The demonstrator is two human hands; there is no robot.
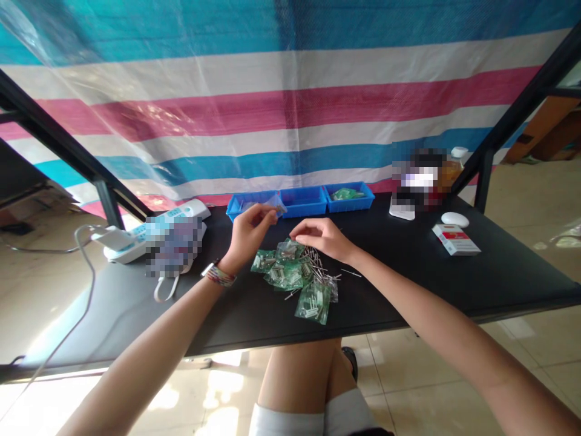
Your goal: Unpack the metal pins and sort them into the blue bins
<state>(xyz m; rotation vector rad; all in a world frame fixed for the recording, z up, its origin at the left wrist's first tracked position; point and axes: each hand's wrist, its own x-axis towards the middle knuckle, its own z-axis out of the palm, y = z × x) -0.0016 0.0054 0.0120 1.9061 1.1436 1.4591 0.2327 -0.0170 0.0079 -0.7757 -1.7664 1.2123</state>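
Observation:
My left hand [247, 235] is closed in a pinch on a small clear plastic bag [278, 206], held up in front of the blue bins. My right hand [327, 238] hovers at the upper edge of the pile, its fingertips drawn together; whatever they hold, if anything, is too small to make out. Below both hands lie several green-tinted plastic bags [285, 274] with small pale parts inside. One such bag [313, 303] rests nearer the table's front edge. Thin metal pins that look like rivets [319, 263] are heaped loose under my right hand.
Three joined blue bins [303, 203] stand at the back; the right one contains a green bag [347, 194]. A white power strip [157, 227] with a cable is at left. At right are a small box [455, 240], a white oval object [455, 219] and a bottle [451, 169].

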